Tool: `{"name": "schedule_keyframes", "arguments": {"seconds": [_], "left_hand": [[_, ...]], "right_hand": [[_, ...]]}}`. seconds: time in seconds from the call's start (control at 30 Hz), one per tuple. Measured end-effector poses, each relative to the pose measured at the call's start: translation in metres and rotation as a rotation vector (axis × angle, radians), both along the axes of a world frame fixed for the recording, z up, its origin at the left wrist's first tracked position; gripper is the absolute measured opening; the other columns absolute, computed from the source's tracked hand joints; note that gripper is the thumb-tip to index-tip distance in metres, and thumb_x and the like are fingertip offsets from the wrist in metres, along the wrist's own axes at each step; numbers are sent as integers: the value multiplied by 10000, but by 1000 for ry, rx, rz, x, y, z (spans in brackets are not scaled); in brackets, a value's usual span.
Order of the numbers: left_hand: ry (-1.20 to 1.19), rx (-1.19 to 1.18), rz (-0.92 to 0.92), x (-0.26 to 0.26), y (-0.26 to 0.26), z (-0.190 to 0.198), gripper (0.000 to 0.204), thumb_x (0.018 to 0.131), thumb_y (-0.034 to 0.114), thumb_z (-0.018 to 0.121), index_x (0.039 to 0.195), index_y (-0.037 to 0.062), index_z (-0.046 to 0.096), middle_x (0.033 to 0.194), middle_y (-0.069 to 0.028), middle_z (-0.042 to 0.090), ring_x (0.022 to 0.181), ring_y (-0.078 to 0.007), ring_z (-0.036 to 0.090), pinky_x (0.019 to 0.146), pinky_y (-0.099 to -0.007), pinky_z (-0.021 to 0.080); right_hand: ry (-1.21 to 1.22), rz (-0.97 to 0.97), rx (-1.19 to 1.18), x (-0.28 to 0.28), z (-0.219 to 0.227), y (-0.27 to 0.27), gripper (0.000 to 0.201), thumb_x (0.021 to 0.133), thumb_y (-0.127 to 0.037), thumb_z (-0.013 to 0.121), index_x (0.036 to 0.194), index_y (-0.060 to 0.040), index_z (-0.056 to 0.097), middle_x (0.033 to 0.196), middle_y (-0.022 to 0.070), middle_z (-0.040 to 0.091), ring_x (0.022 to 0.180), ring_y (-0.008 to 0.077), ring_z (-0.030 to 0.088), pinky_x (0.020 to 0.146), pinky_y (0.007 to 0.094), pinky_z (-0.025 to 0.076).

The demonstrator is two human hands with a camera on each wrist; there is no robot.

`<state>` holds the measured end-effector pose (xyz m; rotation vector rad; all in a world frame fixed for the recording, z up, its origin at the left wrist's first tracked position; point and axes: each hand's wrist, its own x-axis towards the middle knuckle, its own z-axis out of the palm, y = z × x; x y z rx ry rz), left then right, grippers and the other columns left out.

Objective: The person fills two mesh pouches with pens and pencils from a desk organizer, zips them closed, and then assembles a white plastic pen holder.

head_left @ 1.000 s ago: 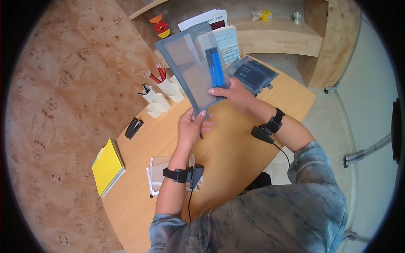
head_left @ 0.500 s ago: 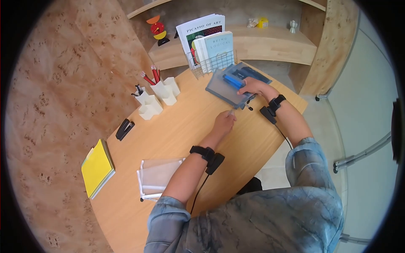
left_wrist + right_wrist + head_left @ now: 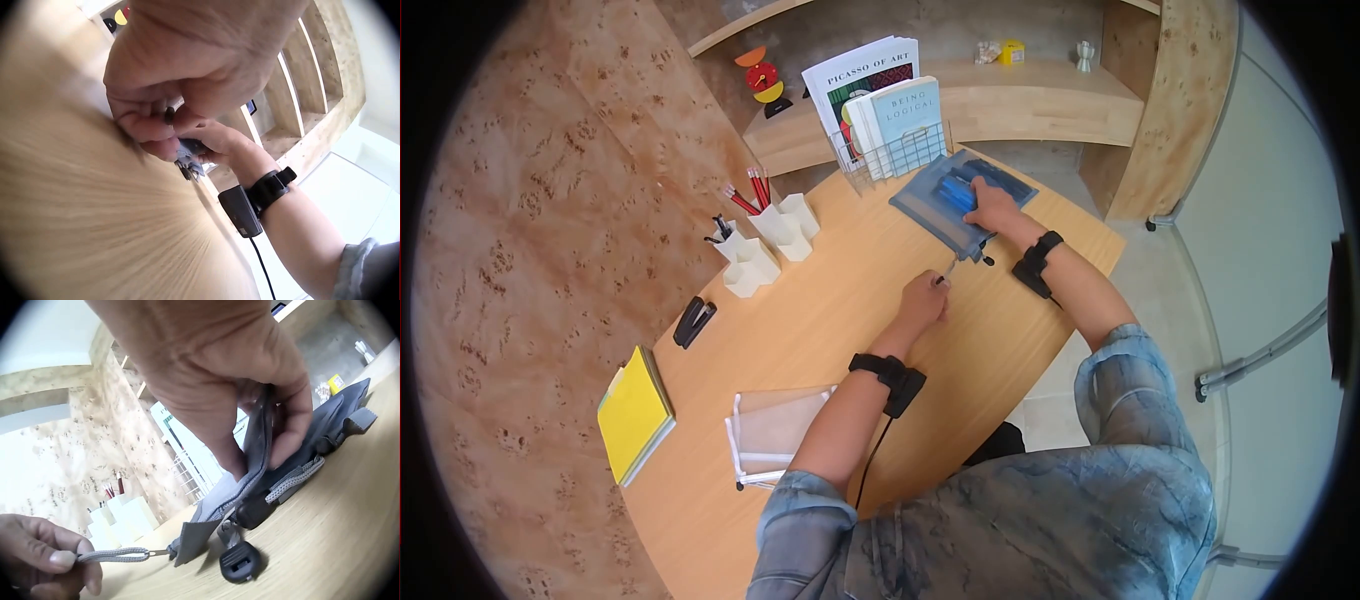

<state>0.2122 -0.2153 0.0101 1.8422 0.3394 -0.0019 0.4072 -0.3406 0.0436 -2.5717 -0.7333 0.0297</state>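
A grey mesh pouch [image 3: 928,206] with blue pens [image 3: 956,192] inside lies partly over a second dark pouch [image 3: 1007,181] at the table's far right. The right hand [image 3: 997,208] pinches its edge, thumb on one side and fingers on the other, as the right wrist view shows. The left hand [image 3: 924,300] holds the grey zipper cord [image 3: 119,555], which runs taut to the zipper pull at the pouch's corner. A black cord end [image 3: 169,115] pokes out between the left fingers. Another black toggle [image 3: 240,562] hangs by the corner.
White mesh pouches [image 3: 770,430] lie beside the left forearm. Along the left edge are a yellow notebook [image 3: 635,415], a black stapler [image 3: 695,322] and white holders [image 3: 748,265] with pens and pencils. A wire rack [image 3: 890,165] of books stands behind the grey pouch.
The raised pouch has come down to the right onto the dark pouch. The left hand has moved right and now holds the cord away from the pouch's corner.
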Motion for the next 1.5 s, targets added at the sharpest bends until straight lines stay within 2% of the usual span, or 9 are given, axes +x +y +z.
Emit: {"name": "schedule_keyframes", "arguments": {"seconds": [0.1,0.2,0.3,0.4,0.8,1.0,1.2,1.37,1.5], "left_hand": [[14,82,-44,-8,4,1,145,885,136,506,876,4,565,612,-66,571,479,-155,557,434,-287,433],[-9,119,-92,-17,11,-5,120,867,104,509,894,-1,560,621,-70,582,487,-153,565,440,-281,438],[-43,143,-102,-28,16,-5,119,866,89,508,920,-7,553,621,-68,582,492,-149,569,445,-272,441],[-81,129,-92,-37,21,-7,130,868,89,506,943,-9,549,628,-65,582,503,-142,573,457,-265,447],[-120,64,-35,-82,39,17,167,892,97,516,1028,4,541,650,-33,576,541,-105,566,493,-228,435],[-151,-121,86,-131,72,42,147,898,88,528,1027,28,568,670,-12,570,567,-88,552,507,-214,422],[-211,-459,332,-176,121,42,133,904,91,530,1007,39,598,689,-5,567,568,-88,535,504,-211,423],[-351,-796,512,-222,145,43,126,906,83,526,998,28,592,667,1,544,571,-85,531,481,-202,404],[-405,-1008,629,-256,167,28,113,905,75,526,992,22,576,655,-3,529,559,-95,514,482,-212,407]], "right_hand": [[70,-112,-119,-10,12,2,674,731,-348,731,1255,-70,411,1169,167,573,1094,330,555,871,447,458],[-134,-141,-317,-30,24,4,694,774,-369,698,1332,-109,379,1372,152,412,1265,344,399,967,525,357],[-318,96,-342,-25,13,2,705,840,-406,618,1421,-165,300,1504,135,201,1379,362,189,1057,575,204],[-257,243,-448,-26,7,5,674,897,-454,508,1463,-220,226,1538,121,107,1410,351,97,1103,548,124],[-178,351,-456,-9,-9,5,663,920,-502,429,1474,-232,185,1541,140,48,1410,379,42,1114,534,112],[-301,360,-324,-50,26,32,659,861,-439,551,1425,-190,317,1518,150,173,1398,368,137,1069,592,145],[-32,827,-192,-144,24,116,586,815,-437,609,1270,-81,510,1457,167,311,1321,320,336,1024,565,257],[156,951,-23,-213,18,190,440,796,-385,651,1089,-58,613,1170,166,582,1091,309,544,901,395,430],[247,988,-48,-243,6,227,353,782,-351,674,944,-39,644,929,138,653,903,292,613,764,349,483]]}}
